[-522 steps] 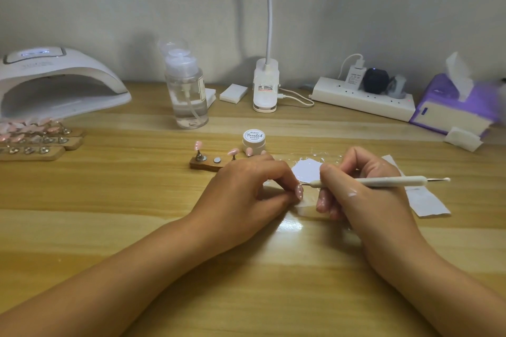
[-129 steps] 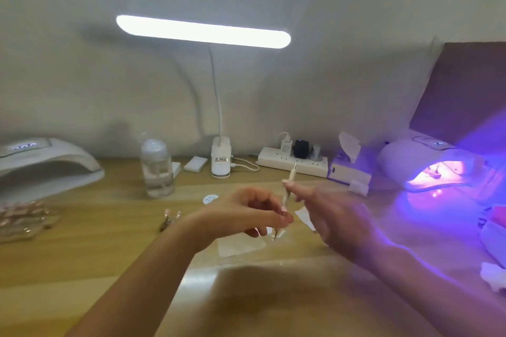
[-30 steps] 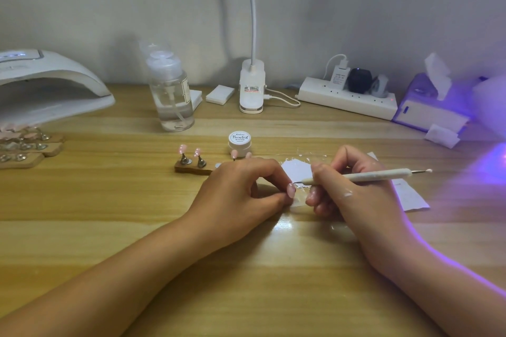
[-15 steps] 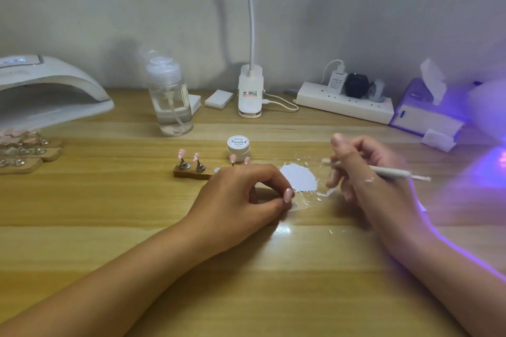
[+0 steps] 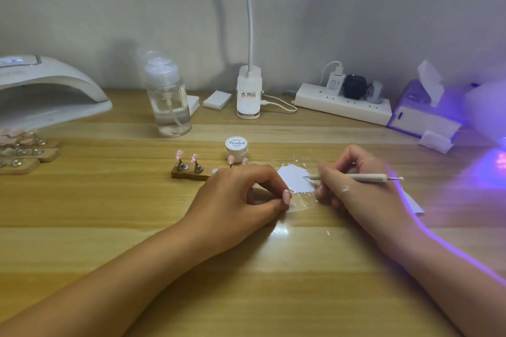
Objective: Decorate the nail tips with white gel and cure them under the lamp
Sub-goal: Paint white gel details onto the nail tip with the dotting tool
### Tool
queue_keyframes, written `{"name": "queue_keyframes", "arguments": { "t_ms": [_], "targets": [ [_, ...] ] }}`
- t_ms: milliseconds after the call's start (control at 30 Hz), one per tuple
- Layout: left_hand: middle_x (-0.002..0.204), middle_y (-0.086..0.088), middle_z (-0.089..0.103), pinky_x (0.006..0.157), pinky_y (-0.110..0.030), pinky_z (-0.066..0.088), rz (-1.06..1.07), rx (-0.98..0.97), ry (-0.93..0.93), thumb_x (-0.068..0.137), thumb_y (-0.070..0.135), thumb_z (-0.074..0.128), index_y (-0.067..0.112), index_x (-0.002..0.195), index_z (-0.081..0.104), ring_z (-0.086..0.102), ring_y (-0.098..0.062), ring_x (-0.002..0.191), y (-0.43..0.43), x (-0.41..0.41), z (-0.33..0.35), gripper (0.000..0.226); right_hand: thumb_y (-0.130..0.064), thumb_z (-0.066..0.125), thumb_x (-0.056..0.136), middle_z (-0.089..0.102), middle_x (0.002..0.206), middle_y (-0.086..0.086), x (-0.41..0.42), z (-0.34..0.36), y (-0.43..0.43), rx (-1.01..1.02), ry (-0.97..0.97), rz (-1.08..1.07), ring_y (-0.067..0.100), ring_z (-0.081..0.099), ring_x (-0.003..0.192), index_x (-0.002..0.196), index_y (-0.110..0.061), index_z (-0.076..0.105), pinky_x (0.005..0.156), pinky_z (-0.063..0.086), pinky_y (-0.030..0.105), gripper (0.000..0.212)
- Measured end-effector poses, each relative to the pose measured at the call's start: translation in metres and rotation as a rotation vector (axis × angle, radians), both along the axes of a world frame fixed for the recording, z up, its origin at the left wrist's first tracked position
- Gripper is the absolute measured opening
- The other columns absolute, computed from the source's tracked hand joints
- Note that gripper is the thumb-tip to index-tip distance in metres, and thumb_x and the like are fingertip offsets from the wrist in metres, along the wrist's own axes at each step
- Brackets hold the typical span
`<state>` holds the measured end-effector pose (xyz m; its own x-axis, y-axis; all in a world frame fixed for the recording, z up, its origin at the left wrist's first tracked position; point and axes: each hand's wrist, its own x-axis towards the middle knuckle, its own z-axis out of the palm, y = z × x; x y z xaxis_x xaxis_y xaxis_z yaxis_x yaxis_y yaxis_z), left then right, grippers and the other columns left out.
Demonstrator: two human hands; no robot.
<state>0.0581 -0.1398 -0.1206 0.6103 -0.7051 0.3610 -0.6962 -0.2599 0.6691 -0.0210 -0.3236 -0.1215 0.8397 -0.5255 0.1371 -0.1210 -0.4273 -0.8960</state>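
My left hand (image 5: pixel 241 194) rests on the desk, thumb and forefinger pinched on a small nail tip that the fingers hide. My right hand (image 5: pixel 353 189) grips a white dotting pen (image 5: pixel 361 177); its tip touches the smear of white gel (image 5: pixel 293 179) on a clear film just right of my left hand. The gel jar (image 5: pixel 236 145) stands behind, lid on. A wooden holder (image 5: pixel 189 174) left of it carries two pink nail tips (image 5: pixel 180 154) on metal stands, and two more pink tips (image 5: pixel 230 158) peek over my left hand.
An unlit white curing lamp (image 5: pixel 49 90) sits far left with racks of nail tips (image 5: pixel 22 150) before it. A pump bottle (image 5: pixel 168 101), desk lamp base (image 5: pixel 248 96), power strip (image 5: pixel 342 107) and tissue box (image 5: pixel 424 112) line the back. Purple light glows at the right edge (image 5: pixel 492 161).
A second ago the pen tip worked at my left fingertips. My right hand then lifted away to the right and has come back down, putting the pen tip in the white gel. My left hand stayed put.
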Motion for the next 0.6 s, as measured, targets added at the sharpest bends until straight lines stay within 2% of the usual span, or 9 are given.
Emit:
{"name": "queue_keyframes", "arguments": {
  "t_ms": [67,133,267,333,433,500,567,600],
  "targets": [
    [0.053,0.04,0.05,0.067,-0.027,0.038,0.001,0.0,0.006,0.084,0.019,0.076,0.03,0.079,0.07,0.043,0.001,0.042,0.0,0.001,-0.001,0.013,-0.03,0.066,0.089,0.072,0.06,-0.001,0.0,-0.001,0.001,-0.038,0.013,0.008,0.001,0.057,0.046,0.071,-0.018,0.049,0.056,0.039,0.028,0.028],
    [0.052,0.039,0.051,0.061,-0.025,0.037,-0.003,-0.005,0.019,0.084,0.019,0.076,0.029,0.079,0.07,0.044,0.003,0.042,0.0,0.001,-0.001,0.013,-0.03,0.067,0.091,0.072,0.062,0.0,-0.001,-0.001,0.002,-0.018,-0.055,-0.02,0.002,0.054,0.043,0.071,-0.019,0.049,0.051,0.038,0.025,0.029],
    [0.051,0.037,0.051,0.064,-0.001,0.033,-0.009,-0.026,0.027,0.083,0.012,0.075,0.025,0.08,0.071,0.047,0.017,0.048,0.001,0.002,-0.001,0.015,-0.042,0.065,0.094,0.075,0.074,-0.001,-0.005,0.012,0.007,0.074,-0.323,-0.083,0.01,0.058,0.046,0.088,-0.02,0.055,0.041,0.041,0.017,0.025],
    [0.052,0.036,0.051,0.057,-0.001,0.031,-0.011,-0.028,0.022,0.083,0.01,0.075,0.023,0.08,0.072,0.046,0.02,0.05,0.001,0.003,0.0,0.014,-0.043,0.069,0.091,0.076,0.075,0.001,-0.007,0.017,0.016,0.168,-0.357,-0.021,0.011,0.058,0.048,0.087,-0.024,0.058,0.039,0.04,0.018,0.022],
    [0.052,0.037,0.05,0.053,-0.003,0.029,-0.017,-0.017,-0.006,0.083,0.01,0.076,0.024,0.078,0.071,0.045,0.019,0.05,0.001,0.004,-0.001,0.016,-0.042,0.075,0.081,0.069,0.062,0.005,-0.009,0.015,0.029,0.372,-0.282,0.072,0.01,0.047,0.04,0.07,-0.028,0.06,0.036,0.033,0.018,0.024],
    [0.052,0.038,0.05,0.058,-0.005,0.03,-0.017,-0.017,-0.014,0.083,0.011,0.075,0.026,0.078,0.07,0.046,0.016,0.049,0.001,0.004,-0.001,0.017,-0.032,0.074,0.085,0.064,0.055,0.006,-0.01,0.01,0.032,0.407,-0.202,0.065,0.01,0.042,0.036,0.07,-0.025,0.055,0.036,0.03,0.017,0.026],
    [0.052,0.039,0.049,0.066,-0.012,0.036,-0.01,-0.015,-0.011,0.083,0.013,0.076,0.027,0.077,0.069,0.045,0.009,0.045,0.0,0.003,-0.001,0.017,-0.021,0.07,0.089,0.065,0.054,0.007,-0.01,0.008,0.031,0.409,-0.164,0.055,0.011,0.045,0.037,0.071,-0.018,0.048,0.036,0.033,0.019,0.029],
    [0.052,0.039,0.05,0.065,-0.015,0.037,-0.006,-0.013,-0.015,0.083,0.014,0.076,0.028,0.077,0.068,0.045,0.006,0.044,0.0,0.003,-0.001,0.018,-0.015,0.068,0.089,0.065,0.053,0.008,-0.01,0.008,0.031,0.403,-0.157,0.056,0.011,0.047,0.037,0.068,-0.017,0.046,0.036,0.035,0.019,0.03]
  ]
}}
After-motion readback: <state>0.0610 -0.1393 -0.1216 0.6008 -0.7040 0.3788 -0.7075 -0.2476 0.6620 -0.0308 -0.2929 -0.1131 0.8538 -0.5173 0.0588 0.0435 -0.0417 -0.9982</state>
